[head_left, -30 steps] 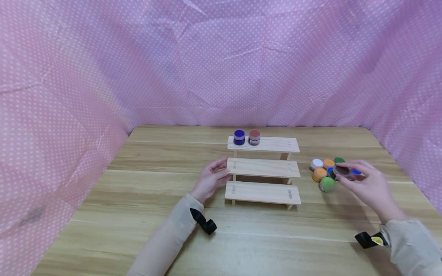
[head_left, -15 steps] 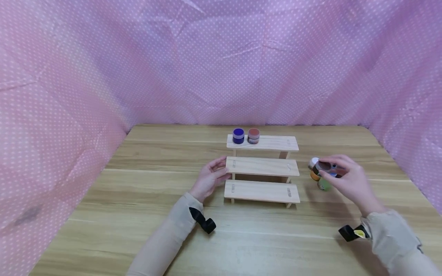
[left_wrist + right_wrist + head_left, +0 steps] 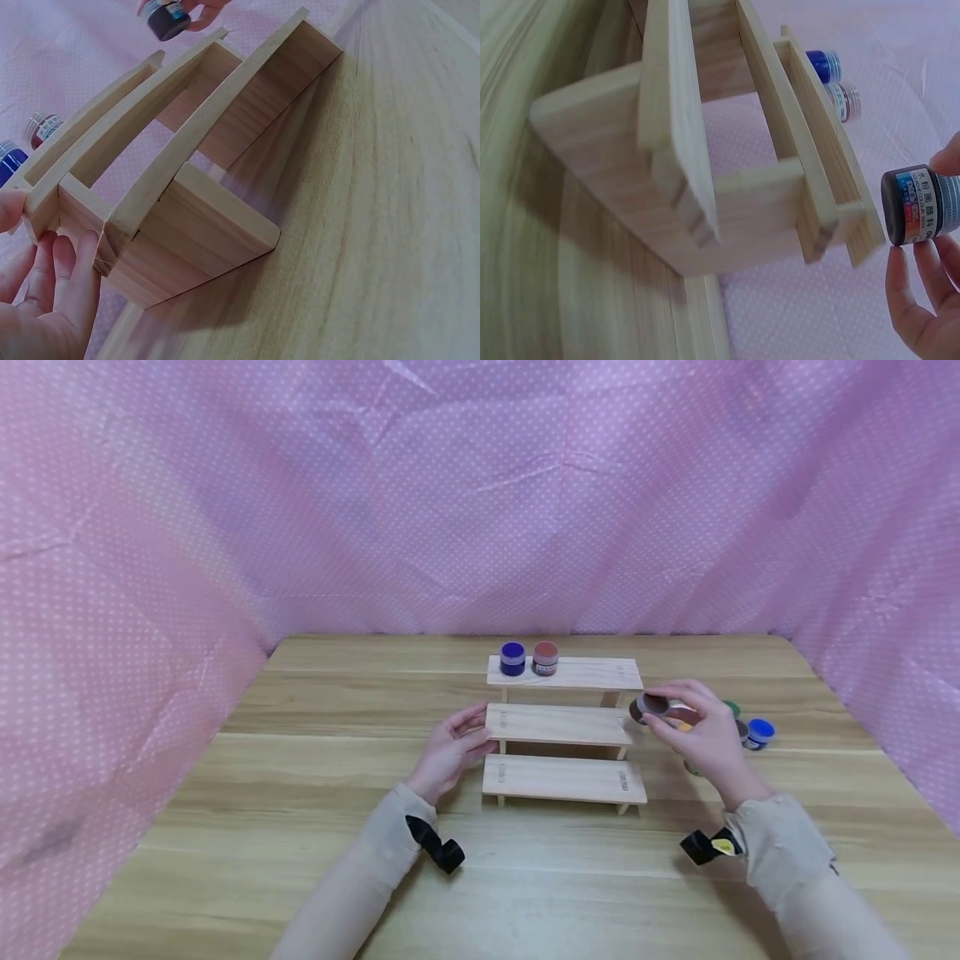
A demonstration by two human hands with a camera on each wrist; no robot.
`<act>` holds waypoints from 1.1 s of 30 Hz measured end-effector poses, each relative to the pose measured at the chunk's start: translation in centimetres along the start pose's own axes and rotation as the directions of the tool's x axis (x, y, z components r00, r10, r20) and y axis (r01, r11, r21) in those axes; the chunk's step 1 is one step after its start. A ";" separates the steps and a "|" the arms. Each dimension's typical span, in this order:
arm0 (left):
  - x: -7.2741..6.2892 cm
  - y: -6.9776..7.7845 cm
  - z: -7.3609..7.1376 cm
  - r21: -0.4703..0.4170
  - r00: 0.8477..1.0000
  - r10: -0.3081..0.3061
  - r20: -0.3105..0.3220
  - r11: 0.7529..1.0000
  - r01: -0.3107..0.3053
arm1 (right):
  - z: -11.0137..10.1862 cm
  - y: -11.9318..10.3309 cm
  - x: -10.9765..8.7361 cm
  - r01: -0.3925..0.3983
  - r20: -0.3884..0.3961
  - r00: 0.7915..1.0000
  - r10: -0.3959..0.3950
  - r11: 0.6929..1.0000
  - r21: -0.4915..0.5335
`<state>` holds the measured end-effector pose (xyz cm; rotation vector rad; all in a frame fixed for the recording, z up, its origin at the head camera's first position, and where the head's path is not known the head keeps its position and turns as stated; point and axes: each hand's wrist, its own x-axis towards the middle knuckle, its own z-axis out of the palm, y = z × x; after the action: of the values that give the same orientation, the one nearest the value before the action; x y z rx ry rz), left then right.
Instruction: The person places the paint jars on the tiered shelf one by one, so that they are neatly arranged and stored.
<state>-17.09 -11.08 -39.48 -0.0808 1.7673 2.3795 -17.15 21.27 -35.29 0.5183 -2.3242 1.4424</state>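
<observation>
A three-step wooden display rack stands on the table. My left hand grips the left end of its middle shelf, with the thumb at the shelf's edge and fingers below, as the left wrist view shows. My right hand pinches a dark brown paint jar between thumb and fingers. In the head view that jar is in the air, beside the rack's right end and tilted. On the top shelf sit a purple-blue paint jar and a reddish-brown paint jar, side by side at the left.
More paint jars are on the table right of the rack, partly hidden behind my right hand. Among them are a blue jar and a dark green jar. Pink dotted cloth hangs around the table's back and sides.
My right hand has carried the dark brown jar leftward from the group of jars to the rack's right end. The left hand has kept its grip on the rack.
</observation>
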 end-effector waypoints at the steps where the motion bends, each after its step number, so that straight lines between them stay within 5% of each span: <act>1: 0.0 0.0 0.0 0.001 1.000 0.003 0.001 1.000 -0.003 | 0.2 0.0 0.1 0.005 0.003 1.000 -0.005 1.000 0.003; 33: 0.4 0.1 -0.4 0.002 1.000 -0.008 0.011 1.000 0.008 | 4.0 -2.0 5.6 -0.009 0.076 0.997 0.005 0.999 0.046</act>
<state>-17.53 -11.41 -39.57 -0.0748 1.7616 2.3679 -21.45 16.19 -32.74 0.5885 -2.3579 1.5079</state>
